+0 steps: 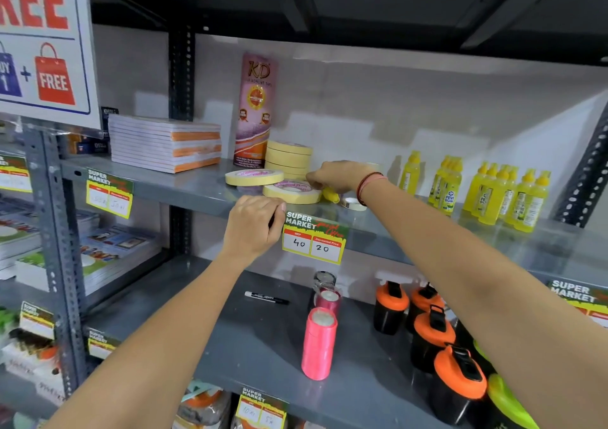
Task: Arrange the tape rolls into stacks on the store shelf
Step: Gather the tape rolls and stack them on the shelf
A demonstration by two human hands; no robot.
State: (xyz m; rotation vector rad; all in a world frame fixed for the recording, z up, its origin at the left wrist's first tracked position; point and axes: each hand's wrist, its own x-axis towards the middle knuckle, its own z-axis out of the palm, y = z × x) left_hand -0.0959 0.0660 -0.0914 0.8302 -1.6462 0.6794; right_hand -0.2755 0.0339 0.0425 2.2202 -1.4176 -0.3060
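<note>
Several cream tape rolls form a stack (289, 158) on the grey shelf (184, 186), beside a tall pink tape pack (254, 109). Two more cream rolls lie flat in front of it: one to the left (254, 177) and one nearer the shelf edge (291, 192). My right hand (339, 176) reaches over the shelf, its fingertips pinching the right rim of the nearer roll. My left hand (251, 226) is curled at the shelf's front edge, just below that roll; whether it holds anything is hidden. A small clear tape roll (352, 204) lies under my right wrist.
White and orange notebooks (164, 142) are piled at the shelf's left. Yellow glue bottles (493, 191) stand at the right. A price tag (314, 239) hangs on the shelf edge. The shelf below holds a marker (266, 297), pink spools (319, 343) and orange-lidded black bottles (434, 333).
</note>
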